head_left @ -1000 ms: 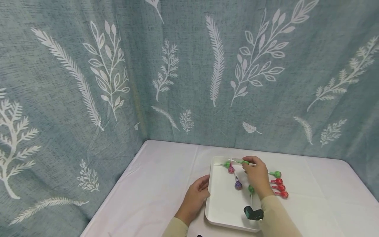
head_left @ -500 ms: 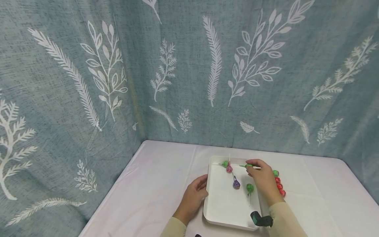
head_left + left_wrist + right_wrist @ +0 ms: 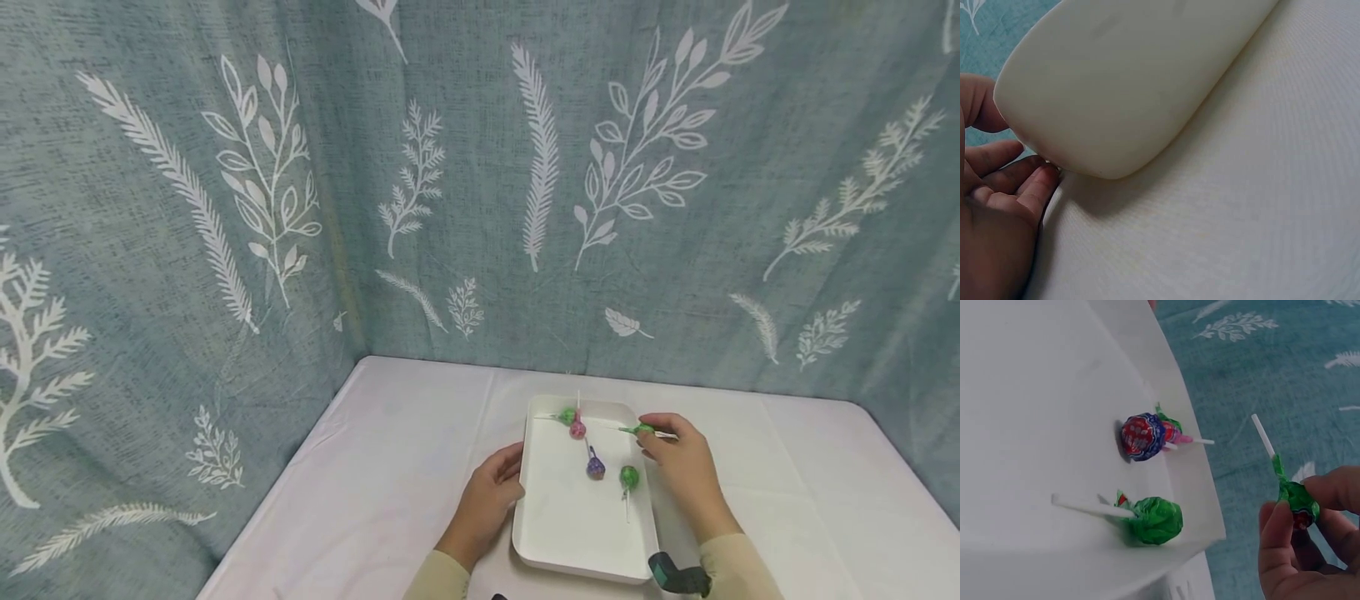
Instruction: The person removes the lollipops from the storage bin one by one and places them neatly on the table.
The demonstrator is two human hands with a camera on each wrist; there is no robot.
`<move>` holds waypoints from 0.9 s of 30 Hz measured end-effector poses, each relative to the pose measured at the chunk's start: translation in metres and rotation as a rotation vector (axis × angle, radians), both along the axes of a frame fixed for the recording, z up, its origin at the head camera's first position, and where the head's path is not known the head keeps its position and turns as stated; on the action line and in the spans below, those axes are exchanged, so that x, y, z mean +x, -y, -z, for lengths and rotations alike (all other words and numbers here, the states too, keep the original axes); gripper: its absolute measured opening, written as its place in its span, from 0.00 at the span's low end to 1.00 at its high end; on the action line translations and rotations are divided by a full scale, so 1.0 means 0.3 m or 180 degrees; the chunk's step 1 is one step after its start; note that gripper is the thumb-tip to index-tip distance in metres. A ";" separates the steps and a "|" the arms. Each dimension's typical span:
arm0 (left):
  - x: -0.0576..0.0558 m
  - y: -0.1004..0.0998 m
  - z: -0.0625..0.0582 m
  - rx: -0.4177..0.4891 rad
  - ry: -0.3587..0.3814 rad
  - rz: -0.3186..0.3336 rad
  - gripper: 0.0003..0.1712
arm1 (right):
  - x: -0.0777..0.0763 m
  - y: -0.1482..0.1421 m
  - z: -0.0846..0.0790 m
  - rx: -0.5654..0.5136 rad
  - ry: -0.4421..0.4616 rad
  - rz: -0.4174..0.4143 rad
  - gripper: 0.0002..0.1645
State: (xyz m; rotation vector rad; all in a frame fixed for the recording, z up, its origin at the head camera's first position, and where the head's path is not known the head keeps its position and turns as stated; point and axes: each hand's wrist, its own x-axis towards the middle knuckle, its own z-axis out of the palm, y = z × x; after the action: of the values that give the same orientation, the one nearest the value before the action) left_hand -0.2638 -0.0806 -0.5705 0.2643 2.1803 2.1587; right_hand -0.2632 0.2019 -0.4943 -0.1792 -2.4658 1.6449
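Green-wrapped lollipop [image 3: 1299, 497] is pinched in the fingers [image 3: 1277, 532] of the right hand [image 3: 686, 468], near the far right corner of the white tray [image 3: 577, 525]; the left hand [image 3: 484, 502], fingers bent, grips the tray's left edge.

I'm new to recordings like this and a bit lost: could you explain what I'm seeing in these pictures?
There is no machine at work here, just a person's two bare hands. The widest picture comes from a camera worn on the head, looking forward and down. The other two come from cameras on the wrists, each watching its own hand.

On a white-covered table is a white tray. In it lie two green lollipops, a pink lollipop and a purple lollipop. The left hand holds the tray's left edge. The right hand pinches another green lollipop by its wrapped head, near the tray's right edge. Behind hangs a leaf-patterned curtain.
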 end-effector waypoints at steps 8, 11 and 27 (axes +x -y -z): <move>0.002 -0.002 -0.003 -0.0034 -0.0006 -0.0013 0.42 | 0.036 -0.032 0.012 0.0018 0.0096 0.0112 0.24; 0.003 -0.003 -0.002 -0.0043 -0.0020 -0.0018 0.42 | 0.046 -0.044 0.017 0.0061 0.0096 0.0131 0.24; 0.001 -0.013 -0.009 -0.0019 -0.0002 -0.0020 0.42 | 0.111 -0.154 0.046 -0.0185 0.0106 0.0335 0.24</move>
State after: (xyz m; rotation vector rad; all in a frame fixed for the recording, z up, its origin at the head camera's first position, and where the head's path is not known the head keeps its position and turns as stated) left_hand -0.2634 -0.0768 -0.5679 0.2581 2.1904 2.1553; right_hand -0.2298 0.2480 -0.5080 -0.3406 -2.3893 1.6836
